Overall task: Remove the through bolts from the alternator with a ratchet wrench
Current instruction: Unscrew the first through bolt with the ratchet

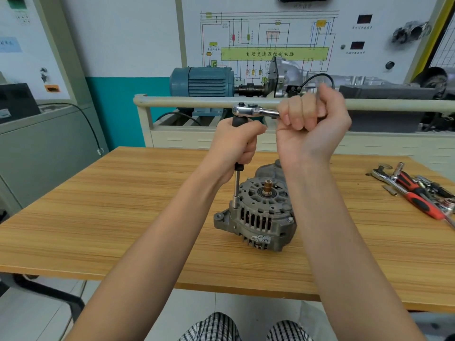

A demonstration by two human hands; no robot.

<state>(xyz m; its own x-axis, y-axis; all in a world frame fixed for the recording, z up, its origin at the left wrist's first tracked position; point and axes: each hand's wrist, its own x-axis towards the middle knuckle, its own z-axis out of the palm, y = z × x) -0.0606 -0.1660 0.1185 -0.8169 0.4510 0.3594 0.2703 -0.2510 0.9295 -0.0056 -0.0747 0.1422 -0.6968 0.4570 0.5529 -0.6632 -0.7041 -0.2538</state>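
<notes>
Right hand (310, 112) is gripping the ratchet wrench (256, 111) handle; left hand (240, 141) is clasping the extension bar (236, 185) over the alternator (257, 212) on the counter (123, 205). Unclamped alternator is risking tipping, socket slipping.

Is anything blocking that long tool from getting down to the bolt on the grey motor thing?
Nothing visible. The extension bar runs straight down from the left hand to the alternator rim, its socket already seated there. The right hand grips the ratchet wrench handle above, clear of the housing.
</notes>
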